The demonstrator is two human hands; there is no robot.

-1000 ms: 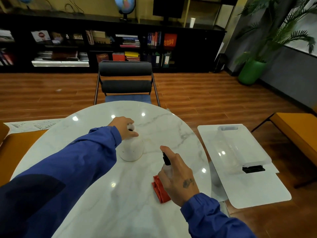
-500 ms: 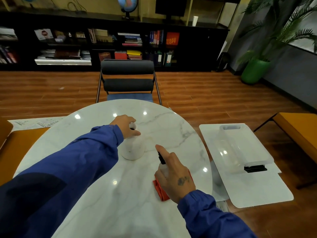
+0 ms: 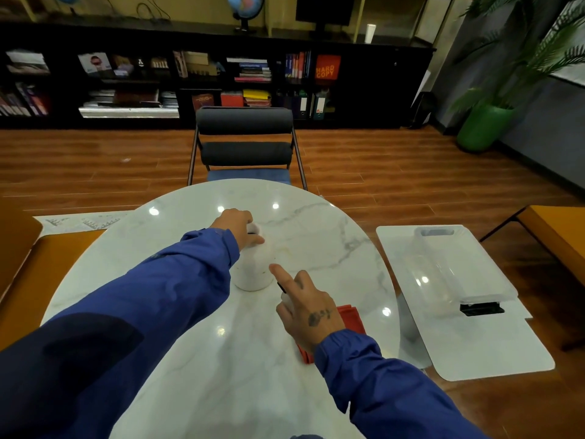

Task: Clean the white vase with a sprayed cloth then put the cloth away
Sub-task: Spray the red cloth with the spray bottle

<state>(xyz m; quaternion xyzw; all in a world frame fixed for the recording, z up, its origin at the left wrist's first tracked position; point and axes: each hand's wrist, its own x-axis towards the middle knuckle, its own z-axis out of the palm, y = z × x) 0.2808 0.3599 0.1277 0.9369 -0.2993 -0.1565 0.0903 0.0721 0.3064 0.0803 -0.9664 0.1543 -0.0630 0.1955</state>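
Observation:
The white vase [image 3: 253, 270] stands upright in the middle of the round marble table [image 3: 177, 255]. My left hand [image 3: 239, 226] grips its neck from above. My right hand [image 3: 308, 307] holds a small clear spray bottle [image 3: 286, 299] with a black nozzle, index finger stretched over the top toward the vase. The bottle is mostly hidden by the hand. A folded red cloth [image 3: 349, 318] lies flat on the table under and to the right of my right hand.
A clear plastic box [image 3: 456, 267] with a black clip sits on a low white side table [image 3: 493, 353] to the right. A black chair [image 3: 245, 144] stands at the table's far edge. Orange seats flank both sides; a green plant pot [image 3: 481, 128] stands far right.
My right hand has carried the spray bottle forward and left, off the red cloth and closer to the vase. More of the cloth now shows. My left hand stays on the vase neck.

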